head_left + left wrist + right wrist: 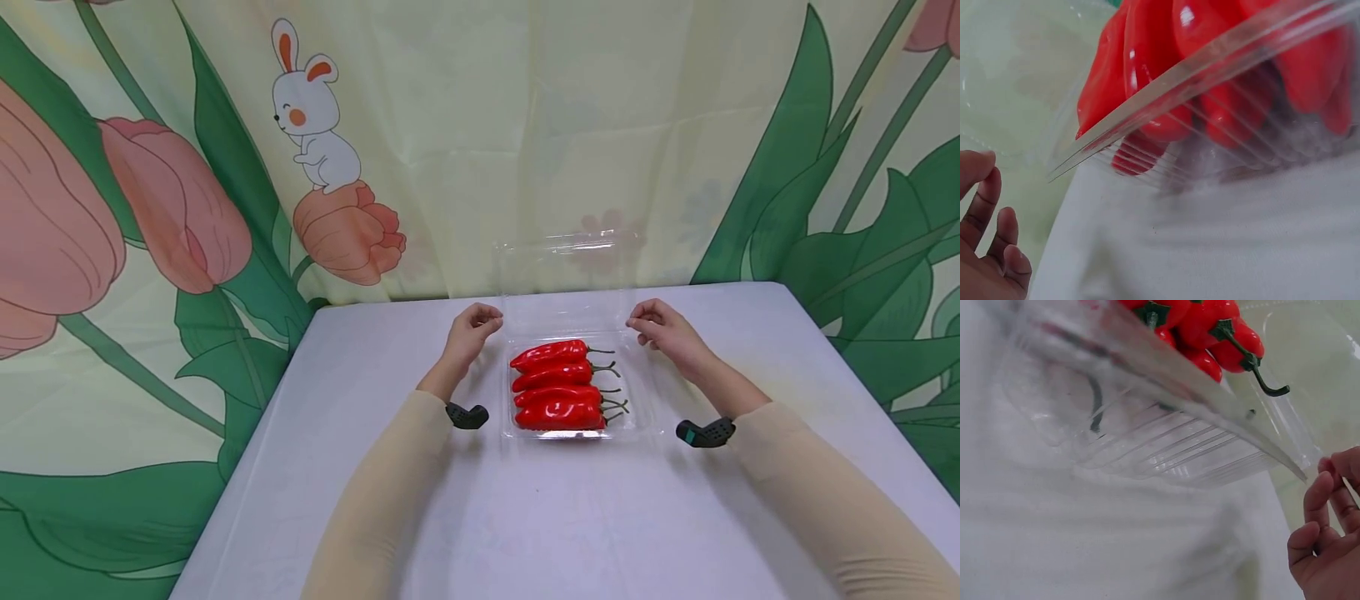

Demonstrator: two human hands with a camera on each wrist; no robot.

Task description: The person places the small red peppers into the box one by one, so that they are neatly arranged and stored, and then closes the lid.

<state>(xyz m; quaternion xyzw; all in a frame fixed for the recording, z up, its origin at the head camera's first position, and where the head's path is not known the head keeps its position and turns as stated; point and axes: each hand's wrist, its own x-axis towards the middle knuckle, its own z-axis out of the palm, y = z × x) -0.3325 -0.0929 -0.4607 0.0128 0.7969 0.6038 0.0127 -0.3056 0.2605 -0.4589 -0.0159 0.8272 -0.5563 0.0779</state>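
Note:
A clear plastic clamshell box (641, 417) sits on the table with its hinged lid (566, 312) raised at the back. Several glossy red peppers (558, 387) lie side by side in it, green stems to the right. At the lid's left edge, my left hand (468, 333) pinches the thin plastic between thumb and index finger; the left wrist view shows its other fingers loosely bent. Opposite it, my right hand (671, 333) pinches the lid's right edge. The transparent plastic makes the exact contact faint. Ribbed box walls (1179, 453) show in the right wrist view.
A white cloth covers the table (570, 517), whose back edge lies just behind the box. Behind it hangs a curtain (450, 125) printed with tulips and a rabbit. Each wrist carries a small black device, seen beside the left cuff (467, 417) and the right cuff (705, 433).

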